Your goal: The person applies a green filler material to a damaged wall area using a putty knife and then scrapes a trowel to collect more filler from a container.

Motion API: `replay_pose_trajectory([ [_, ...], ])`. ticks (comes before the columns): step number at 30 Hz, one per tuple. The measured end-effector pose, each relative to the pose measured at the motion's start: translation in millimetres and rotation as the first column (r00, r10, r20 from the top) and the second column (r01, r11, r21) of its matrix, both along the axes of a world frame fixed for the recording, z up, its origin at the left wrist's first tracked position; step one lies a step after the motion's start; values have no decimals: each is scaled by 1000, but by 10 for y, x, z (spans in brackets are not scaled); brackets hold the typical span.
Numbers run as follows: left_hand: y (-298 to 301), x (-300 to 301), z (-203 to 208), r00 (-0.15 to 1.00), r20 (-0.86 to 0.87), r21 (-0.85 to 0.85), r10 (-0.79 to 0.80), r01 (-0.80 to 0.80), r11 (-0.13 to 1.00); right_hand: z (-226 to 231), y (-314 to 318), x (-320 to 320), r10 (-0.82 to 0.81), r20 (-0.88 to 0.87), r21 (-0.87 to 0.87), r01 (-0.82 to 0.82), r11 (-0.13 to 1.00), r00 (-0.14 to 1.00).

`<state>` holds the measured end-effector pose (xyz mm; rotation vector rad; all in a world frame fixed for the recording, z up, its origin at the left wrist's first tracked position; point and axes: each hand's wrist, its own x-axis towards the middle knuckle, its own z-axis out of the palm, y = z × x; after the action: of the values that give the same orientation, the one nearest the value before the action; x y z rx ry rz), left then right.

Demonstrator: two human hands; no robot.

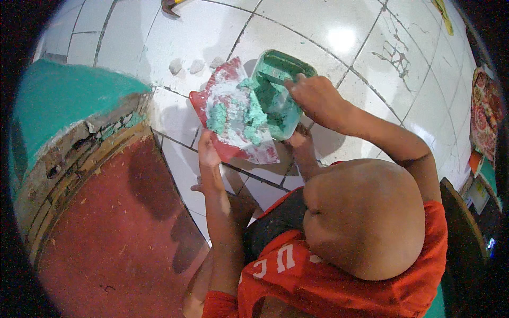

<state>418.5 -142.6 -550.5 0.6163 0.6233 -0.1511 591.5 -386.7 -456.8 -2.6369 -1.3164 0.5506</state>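
Note:
My left hand (209,149) grips the near edge of a red plastic sheet (199,104), its fingers mostly hidden beneath. White smears and crumbly lumps of pale green paste (255,112) cover the sheet. Its right side overlaps the rim of a green rectangular tub (313,69), which has more green paste on its inner walls and bottom. My right hand (318,100) is closed over the tub's far right rim, around a narrow dark scraper (272,79) that reaches inside. The scraper's handle is hidden in my fist.
White tiles (297,32) with dark joints surround the work. Several pale lumps (196,67) lie beyond the sheet, and a hammer head (170,8) shows at the far edge. A broken green ledge (79,90) borders a red floor (116,233) at left. My bare foot (301,142) is beside the tub.

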Motion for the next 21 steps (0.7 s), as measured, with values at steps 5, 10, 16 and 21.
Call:
replay_pose_trajectory([
  [5, -50, 3, 122, 994, -103, 99, 19, -9, 995, 185, -156, 54, -178, 61, 63, 174, 983, 982],
  [10, -52, -61, -46, 986, -162, 128, 41, -21, 992, -69, 85, 67, -161, 155, 40, 157, 987, 975],
  [16, -58, -132, -134, 990, -130, 192, 60, -34, 981, -218, 271, -243, 122, 101, 52, -127, 991, 987],
  [21, -138, -25, 135, 971, -238, 391, 24, 73, 917, -241, 298, -565, 99, -66, -170, -109, 979, 993],
])
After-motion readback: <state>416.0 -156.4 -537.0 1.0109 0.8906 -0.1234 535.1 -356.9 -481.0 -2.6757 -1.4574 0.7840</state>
